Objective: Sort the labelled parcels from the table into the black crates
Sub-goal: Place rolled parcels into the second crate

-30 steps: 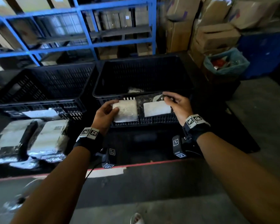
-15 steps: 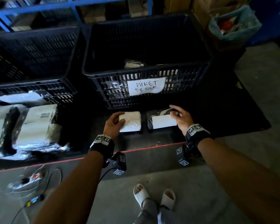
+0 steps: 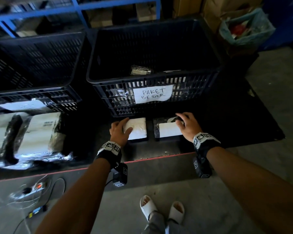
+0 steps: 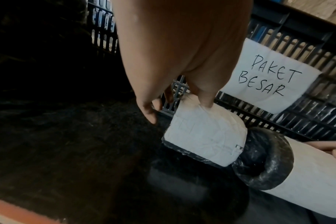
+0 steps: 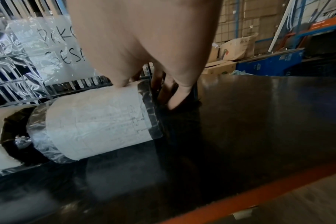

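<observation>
Two small black-wrapped parcels with white labels lie side by side on the black table, just in front of the black crate signed "PAKET BESAR". My left hand grips the left parcel at its left end; the thumb presses on its top corner. The right parcel is held at its right end by my right hand, thumb on the label and fingers curled down over the end. A second black crate stands to the left.
Larger wrapped parcels lie on the table at the left. One small parcel sits inside the signed crate. Blue racking and cardboard boxes stand behind, a green-lined bin at the right. Cables lie on the floor.
Both hands and their parcels have come down from in front of the crate's wall onto the table, uncovering the sign. My view has tilted downward. Little differs over the last half second.
</observation>
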